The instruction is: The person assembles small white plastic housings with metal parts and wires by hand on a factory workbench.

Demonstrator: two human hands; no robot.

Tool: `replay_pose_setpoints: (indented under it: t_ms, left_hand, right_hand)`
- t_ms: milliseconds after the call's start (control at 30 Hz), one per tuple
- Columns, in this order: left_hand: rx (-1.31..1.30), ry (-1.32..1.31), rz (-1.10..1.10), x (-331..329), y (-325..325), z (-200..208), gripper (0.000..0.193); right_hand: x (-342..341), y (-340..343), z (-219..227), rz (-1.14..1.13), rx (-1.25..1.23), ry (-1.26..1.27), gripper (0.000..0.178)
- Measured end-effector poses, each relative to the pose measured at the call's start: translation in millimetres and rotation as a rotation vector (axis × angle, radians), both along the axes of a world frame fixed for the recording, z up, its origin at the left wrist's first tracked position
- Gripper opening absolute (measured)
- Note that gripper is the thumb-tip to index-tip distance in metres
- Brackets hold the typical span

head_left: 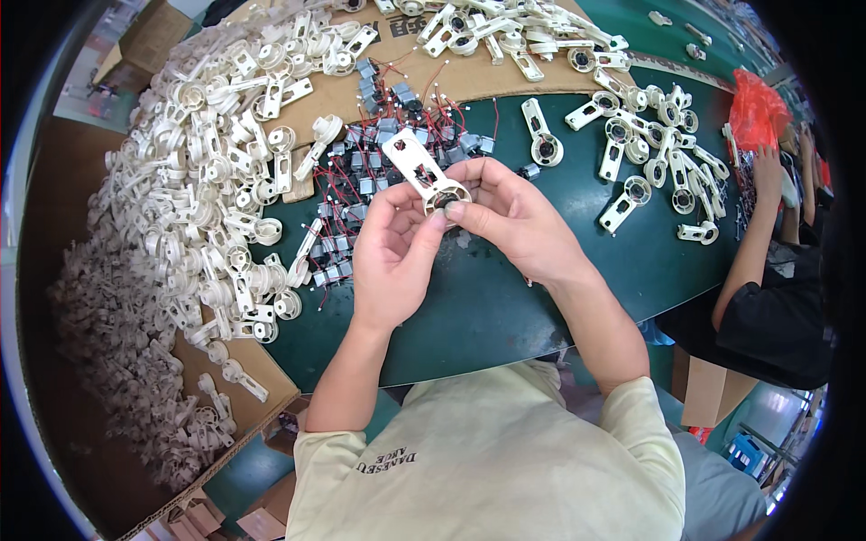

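Observation:
Between my two hands is a white plastic housing (pixel 404 155), with a flat slotted arm pointing away from me and a round cup at the near end. My left hand (pixel 390 257) curls round the cup's left side. From the right, my right hand (pixel 519 221) grips the same cup, and both thumbs press at its near rim. Something dark sits inside the cup, partly hidden by the thumbs. Just beyond my hands lies a heap of small grey motors (pixel 374 160) with red and dark wires. One similar housing (pixel 541 135) with a dark centre lies to the right.
White housings (pixel 207 171) are piled high on the left, spilling over a cardboard box (pixel 257 361). More with dark centres (pixel 637 191) lie on the green table (pixel 451 334) at right. A co-worker's arm (pixel 753 239) reaches near a red plastic bag (pixel 758 108).

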State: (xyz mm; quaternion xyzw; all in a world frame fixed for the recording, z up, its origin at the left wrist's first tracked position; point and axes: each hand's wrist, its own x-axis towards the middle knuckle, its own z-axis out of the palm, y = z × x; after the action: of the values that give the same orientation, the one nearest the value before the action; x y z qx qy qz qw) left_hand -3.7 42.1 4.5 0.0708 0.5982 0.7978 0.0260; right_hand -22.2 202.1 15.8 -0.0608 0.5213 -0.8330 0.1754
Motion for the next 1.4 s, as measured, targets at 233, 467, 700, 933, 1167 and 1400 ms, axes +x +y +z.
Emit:
replay_pose_setpoints:
  t_ms: [233,467,700,933,1167,1400]
  left_hand:
    - [0.014,0.003,-0.015,0,2,4,0.024]
    - [-0.367,0.28,0.121,0,-1,-2,0.026]
    - [-0.687,0.259,0.18,-38,-35,40,0.024]
    - [-1.257,0.141,0.316,-120,-103,11,0.039]
    - [-1.601,-0.096,0.084,-137,-84,34,0.051]
    - [-0.706,0.092,0.483,-69,-78,82,0.042]
  right_hand:
    - [2,2,-2,-0.022,0.068,0.094,0.027]
    - [9,-6,-9,-0.148,0.325,0.292,0.022]
    - [-16,51,7,-0.271,0.308,0.267,0.026]
    - [-29,84,7,-0.794,0.964,0.455,0.026]
    - [-10,74,16,0.058,1.277,0.331,0.02]
    - [-2,60,-10,0.214,1.285,0.564,0.027]
